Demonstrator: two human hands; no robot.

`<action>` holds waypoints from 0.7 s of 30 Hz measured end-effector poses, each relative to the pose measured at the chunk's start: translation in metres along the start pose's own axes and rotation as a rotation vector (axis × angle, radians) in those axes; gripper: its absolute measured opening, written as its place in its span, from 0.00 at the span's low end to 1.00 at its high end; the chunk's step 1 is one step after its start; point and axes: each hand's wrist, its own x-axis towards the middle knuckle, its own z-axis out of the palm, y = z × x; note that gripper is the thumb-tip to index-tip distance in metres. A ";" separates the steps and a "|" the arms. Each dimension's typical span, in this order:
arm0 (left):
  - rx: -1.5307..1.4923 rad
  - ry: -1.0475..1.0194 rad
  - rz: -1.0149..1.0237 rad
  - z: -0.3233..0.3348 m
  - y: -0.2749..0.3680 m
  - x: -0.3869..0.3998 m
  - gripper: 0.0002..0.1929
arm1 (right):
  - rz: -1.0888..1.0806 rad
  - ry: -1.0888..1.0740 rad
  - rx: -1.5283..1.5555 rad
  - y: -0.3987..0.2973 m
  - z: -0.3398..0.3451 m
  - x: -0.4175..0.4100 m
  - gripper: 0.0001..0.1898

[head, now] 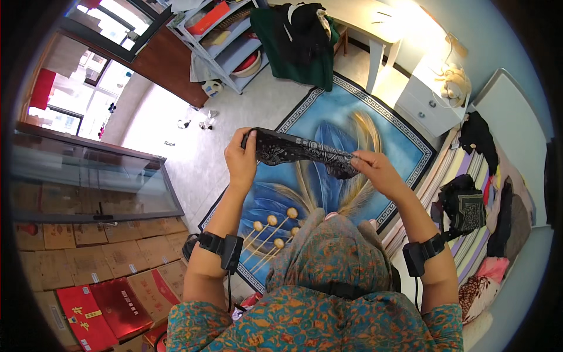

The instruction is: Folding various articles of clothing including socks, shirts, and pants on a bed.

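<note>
A black cloth with a white paisley print, like a bandana, [303, 154] is stretched in the air between my two hands, above a blue rug. My left hand [241, 155] pinches its left end, thumb on the near face. Its gathered right end is gripped by my right hand [377, 170], which sits slightly lower. The cloth sags and bunches toward the right, so its full shape cannot be told. Black bands with small boxes and cables are strapped on both forearms.
The blue feather-print rug [404, 176] lies under my hands. Right of me stands a striped bed [475, 259] with a dark printed cloth [464, 207] and other clothes. Stacked cardboard boxes [114, 255] are at left. Ahead are a shelf rack [224, 53], a draped chair [294, 39] and a white drawer cabinet [424, 99].
</note>
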 end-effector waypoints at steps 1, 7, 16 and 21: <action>0.018 0.010 0.057 0.000 -0.002 0.001 0.07 | -0.014 0.006 0.022 0.002 -0.002 0.000 0.11; 0.002 -0.003 0.077 0.005 -0.004 -0.009 0.07 | 0.037 0.008 0.036 0.009 0.000 -0.010 0.11; -0.087 0.015 0.070 0.016 -0.008 -0.007 0.06 | 0.040 0.078 0.068 -0.006 -0.001 -0.010 0.11; -0.074 0.021 0.060 0.018 -0.015 -0.006 0.06 | 0.026 0.133 0.046 -0.004 -0.002 -0.008 0.11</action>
